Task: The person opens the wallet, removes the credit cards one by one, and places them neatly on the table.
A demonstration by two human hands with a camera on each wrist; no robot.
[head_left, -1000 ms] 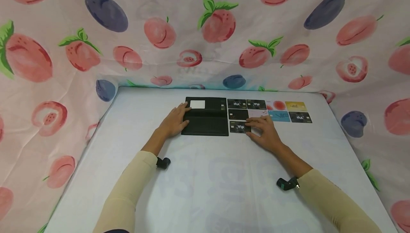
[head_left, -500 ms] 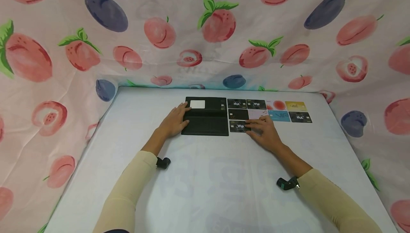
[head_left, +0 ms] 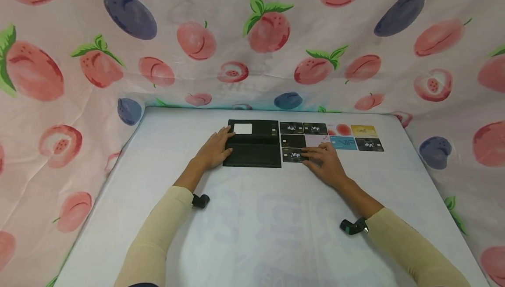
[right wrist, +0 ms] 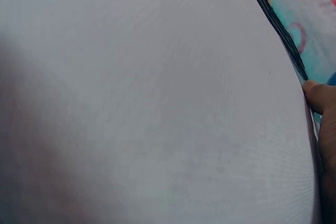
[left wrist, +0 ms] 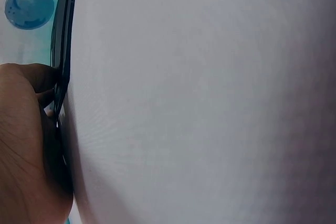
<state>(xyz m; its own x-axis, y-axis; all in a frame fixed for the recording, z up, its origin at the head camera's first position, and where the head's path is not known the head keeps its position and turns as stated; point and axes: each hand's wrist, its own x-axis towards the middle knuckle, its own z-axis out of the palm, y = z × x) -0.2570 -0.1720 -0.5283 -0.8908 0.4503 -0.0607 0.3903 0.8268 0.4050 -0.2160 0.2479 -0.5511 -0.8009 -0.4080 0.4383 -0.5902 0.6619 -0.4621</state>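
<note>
A black wallet (head_left: pixel 252 155) lies spread flat near the table's far side. A white rectangle (head_left: pixel 243 129) shows on its upper left half, and a small chip mark shows at the upper right. My left hand (head_left: pixel 213 149) rests on the wallet's left edge, fingertips on the cover and thumb at the lower half. Just right of the wallet lies a black Vip card (head_left: pixel 291 155). My right hand (head_left: pixel 325 164) touches that card's right end with its fingertips. In the right wrist view only part of the right hand (right wrist: pixel 326 108) shows, and the card cannot be made out.
Several cards lie in rows right of the wallet, among them a plain black card (head_left: pixel 293 140), a blue card (head_left: pixel 343 143) and a yellow card (head_left: pixel 364 130). A pink card is partly hidden by the right hand. Fruit-printed cloth (head_left: pixel 232 37) rises behind the white table (head_left: pixel 252 225).
The black Vip card under my right fingertips has shifted very slightly toward the wallet and the row above. My left hand and the wallet stay in place.
</note>
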